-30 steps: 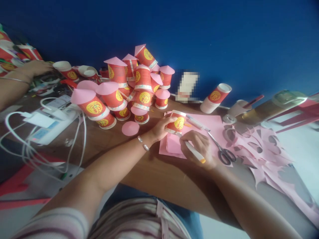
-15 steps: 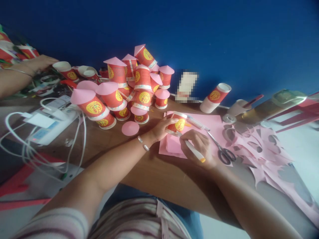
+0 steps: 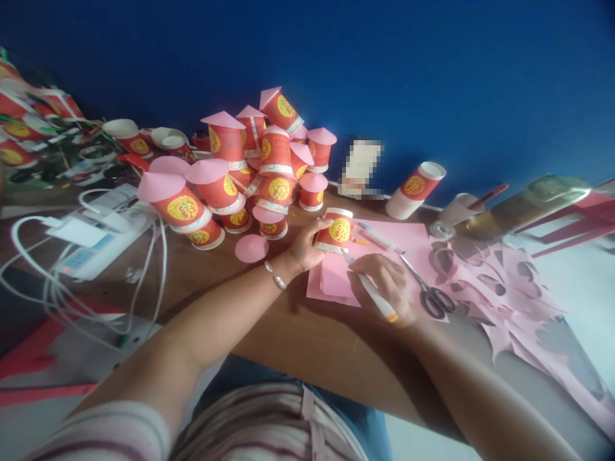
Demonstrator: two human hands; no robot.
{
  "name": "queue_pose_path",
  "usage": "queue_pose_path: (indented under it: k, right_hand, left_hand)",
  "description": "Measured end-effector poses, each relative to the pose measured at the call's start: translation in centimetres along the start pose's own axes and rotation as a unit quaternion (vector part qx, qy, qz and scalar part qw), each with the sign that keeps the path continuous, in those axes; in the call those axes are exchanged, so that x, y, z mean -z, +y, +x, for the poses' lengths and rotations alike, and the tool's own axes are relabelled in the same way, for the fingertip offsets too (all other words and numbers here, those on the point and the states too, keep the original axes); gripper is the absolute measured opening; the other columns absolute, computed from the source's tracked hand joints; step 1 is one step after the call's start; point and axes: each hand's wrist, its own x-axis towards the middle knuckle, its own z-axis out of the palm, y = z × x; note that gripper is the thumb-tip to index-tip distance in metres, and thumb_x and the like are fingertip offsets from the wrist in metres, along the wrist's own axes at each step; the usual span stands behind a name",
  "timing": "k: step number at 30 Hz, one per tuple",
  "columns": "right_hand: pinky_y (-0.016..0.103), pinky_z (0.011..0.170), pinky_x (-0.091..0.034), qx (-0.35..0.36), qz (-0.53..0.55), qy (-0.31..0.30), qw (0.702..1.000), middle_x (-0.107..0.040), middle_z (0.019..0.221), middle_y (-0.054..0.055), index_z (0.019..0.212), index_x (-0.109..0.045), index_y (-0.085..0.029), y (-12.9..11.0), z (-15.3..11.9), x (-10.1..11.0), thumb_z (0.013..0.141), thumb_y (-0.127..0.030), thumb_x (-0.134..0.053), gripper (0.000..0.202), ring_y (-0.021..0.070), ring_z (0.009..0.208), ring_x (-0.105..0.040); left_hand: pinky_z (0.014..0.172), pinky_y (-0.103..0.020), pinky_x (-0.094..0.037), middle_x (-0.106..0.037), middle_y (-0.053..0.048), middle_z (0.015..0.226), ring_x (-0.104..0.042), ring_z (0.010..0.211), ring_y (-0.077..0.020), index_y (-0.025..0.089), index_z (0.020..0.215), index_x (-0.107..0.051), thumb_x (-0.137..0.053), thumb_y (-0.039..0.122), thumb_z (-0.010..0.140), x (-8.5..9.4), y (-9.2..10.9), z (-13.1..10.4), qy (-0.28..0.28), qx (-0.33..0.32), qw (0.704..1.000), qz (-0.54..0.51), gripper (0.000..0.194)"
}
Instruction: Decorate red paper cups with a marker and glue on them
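My left hand (image 3: pixel 307 248) is closed round the side of a red paper cup (image 3: pixel 327 235) with a yellow round emblem and white rims. Between the fingers of my right hand (image 3: pixel 384 285) is a white marker (image 3: pixel 379 301) with an orange end. Its tip points at the lower rim of the cup; whether it touches I cannot tell. Under both hands lie pink paper sheets (image 3: pixel 408 238). Black-handled scissors (image 3: pixel 435 301) rest on the paper beside my right hand, and a second marker (image 3: pixel 375 237) lies behind it.
Several red cups with pink cone roofs (image 3: pixel 223 137) are piled to the left, near a pink disc (image 3: pixel 252 248). A power strip (image 3: pixel 103 230) with white cables sits further left. Cut pink scraps (image 3: pixel 509 282), a tape roll (image 3: pixel 442 229) and stacked cups (image 3: pixel 416 189) are on the right.
My left hand has shifted slightly left and turned the cup more upright. The marker tip now shows beside its lower rim. Another person's arm has withdrawn at the far left.
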Motion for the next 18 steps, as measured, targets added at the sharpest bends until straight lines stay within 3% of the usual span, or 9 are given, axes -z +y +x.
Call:
queue_pose_path:
  k: [8, 18]
  right_hand:
    - [0.034, 0.067, -0.06, 0.034, 0.01, -0.015, 0.999, -0.071, 0.086, 0.005, 0.115, -0.061, -0.02, 0.0, -0.7, -0.4, 0.092, -0.01, -0.065, 0.025, 0.0186, 0.075, -0.07]
    - [0.043, 0.083, -0.065, 0.05, 0.009, -0.025, 0.998, -0.076, 0.108, 0.013, 0.126, -0.062, -0.018, 0.7, -1.2, -0.5, 0.093, -0.012, -0.067, 0.034, 0.0268, 0.105, -0.075]
  left_hand:
    - [0.095, -0.041, -0.053, -0.078, -0.015, 0.106, -0.071, 0.11, -0.031, 0.012, 0.106, -0.073, -0.067, 0.036, 0.078, 0.1, 0.3, 0.1, -0.046, 0.004, 0.999, -0.022, 0.038]
    - [0.099, -0.042, -0.051, -0.077, -0.014, 0.103, -0.071, 0.107, -0.03, 0.011, 0.105, -0.074, -0.072, 0.037, 0.078, 0.2, 0.1, 0.2, -0.045, 0.009, 0.999, -0.027, 0.038]
